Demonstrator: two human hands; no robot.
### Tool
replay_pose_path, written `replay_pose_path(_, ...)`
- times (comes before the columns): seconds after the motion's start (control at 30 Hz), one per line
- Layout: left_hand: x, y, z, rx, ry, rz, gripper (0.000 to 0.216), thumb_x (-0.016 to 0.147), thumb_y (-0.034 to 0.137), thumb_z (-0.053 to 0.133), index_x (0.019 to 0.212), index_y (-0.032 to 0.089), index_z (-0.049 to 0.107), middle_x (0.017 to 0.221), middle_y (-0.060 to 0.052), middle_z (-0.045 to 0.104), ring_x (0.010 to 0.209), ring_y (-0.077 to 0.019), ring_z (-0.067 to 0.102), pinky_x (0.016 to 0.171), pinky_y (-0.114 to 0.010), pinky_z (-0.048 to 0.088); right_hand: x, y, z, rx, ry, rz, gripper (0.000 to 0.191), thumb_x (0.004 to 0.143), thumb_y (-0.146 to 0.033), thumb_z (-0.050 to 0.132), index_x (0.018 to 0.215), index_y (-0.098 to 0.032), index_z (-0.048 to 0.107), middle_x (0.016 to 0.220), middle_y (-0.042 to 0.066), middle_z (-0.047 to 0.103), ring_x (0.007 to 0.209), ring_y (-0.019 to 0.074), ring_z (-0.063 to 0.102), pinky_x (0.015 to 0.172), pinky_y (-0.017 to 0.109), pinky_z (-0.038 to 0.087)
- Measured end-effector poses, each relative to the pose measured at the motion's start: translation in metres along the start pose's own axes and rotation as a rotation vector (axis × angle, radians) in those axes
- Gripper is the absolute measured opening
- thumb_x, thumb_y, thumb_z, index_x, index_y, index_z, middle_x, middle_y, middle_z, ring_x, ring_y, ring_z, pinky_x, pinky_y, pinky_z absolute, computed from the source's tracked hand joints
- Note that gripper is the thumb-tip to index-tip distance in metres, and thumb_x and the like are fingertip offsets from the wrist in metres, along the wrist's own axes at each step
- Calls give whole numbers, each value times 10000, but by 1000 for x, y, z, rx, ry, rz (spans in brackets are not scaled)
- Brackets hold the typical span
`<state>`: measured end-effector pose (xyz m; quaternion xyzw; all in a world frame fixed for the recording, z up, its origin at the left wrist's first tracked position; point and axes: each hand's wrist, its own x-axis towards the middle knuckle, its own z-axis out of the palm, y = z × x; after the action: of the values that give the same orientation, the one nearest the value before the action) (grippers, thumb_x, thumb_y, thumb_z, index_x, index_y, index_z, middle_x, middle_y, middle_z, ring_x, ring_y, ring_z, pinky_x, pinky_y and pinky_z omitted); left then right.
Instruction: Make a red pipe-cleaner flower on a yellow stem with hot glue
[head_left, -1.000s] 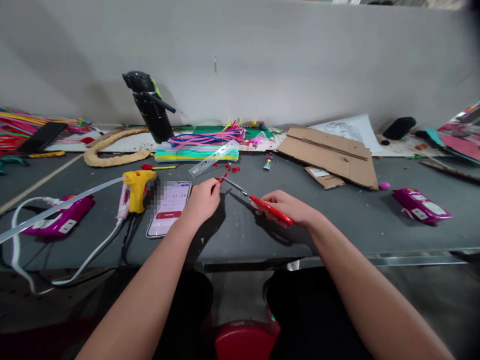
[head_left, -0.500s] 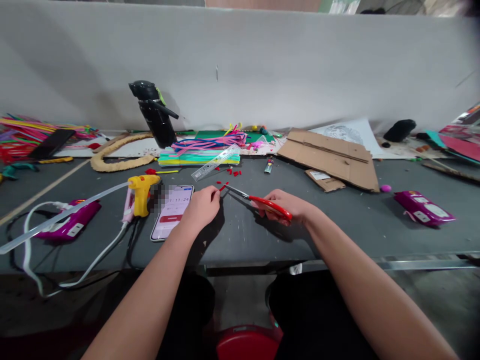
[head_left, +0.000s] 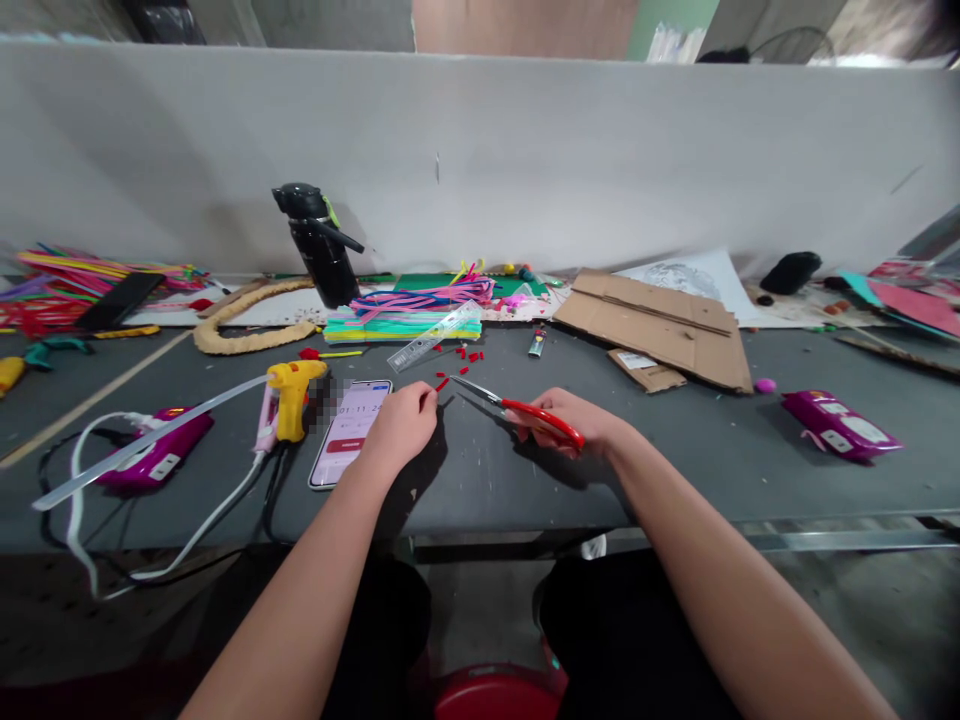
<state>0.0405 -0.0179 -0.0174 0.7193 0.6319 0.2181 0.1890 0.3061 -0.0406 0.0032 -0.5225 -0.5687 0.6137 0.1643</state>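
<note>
Pinched between the fingertips of my left hand (head_left: 405, 422) is a short red pipe cleaner (head_left: 442, 384), its tip sticking out to the right. My right hand (head_left: 559, 412) is wrapped round the red-handled scissors (head_left: 544, 422). Their blades are parted and point left, just beside the strip's tip without visibly gripping it. Several small cut red pieces (head_left: 473, 357) lie scattered on the grey table beyond the blades. A clear ruler (head_left: 433, 338) rests behind them, partly over a stack of coloured pipe cleaners (head_left: 352, 328).
Near my left forearm lies a phone (head_left: 349, 440) with a timer showing. A yellow glue gun (head_left: 292, 398) and its cables are further left, by a purple power strip (head_left: 161, 455). Behind stand a black bottle (head_left: 322, 250) and cardboard (head_left: 652, 330). Another purple strip (head_left: 840, 425) is at right.
The scissors' blades have opened and drawn slightly away from the strip. The strip is shorter, and another small red piece lies near the blade tips. The camera view has tilted up a little.
</note>
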Motion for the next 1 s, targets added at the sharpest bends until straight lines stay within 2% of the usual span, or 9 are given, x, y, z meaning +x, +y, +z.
replay_pose_path(0.23,5,1,2,-54,69,-55,283,973,336,439,779,221,610,836,-71,724,796,-247,634,715,-342,380,-5,5,1,6,-10,-31,612,793,-732,694,819,-121,665,508,-48,496,349,61,402,320,195,277)
replay_pose_path(0.33,7,0,3,-68,78,-28,283,969,319,441,749,221,590,808,-63,711,804,-241,626,717,-337,371,-8,2,3,-27,-17,-34,612,773,-718,725,831,-111,666,541,-40,509,381,53,410,350,190,273)
replay_pose_path(0.73,11,6,8,-63,57,68,285,955,301,447,707,232,567,760,-40,686,732,-217,598,674,-321,343,-10,2,4,-44,9,-52,622,755,-734,728,800,-119,648,546,-28,515,398,70,432,361,199,301)
replay_pose_path(1.0,11,6,5,-73,50,45,278,951,301,441,726,232,590,778,-44,710,771,-223,617,699,-316,371,-13,-1,6,-41,-29,-63,621,762,-739,716,816,-126,633,545,-45,491,410,61,408,380,202,266)
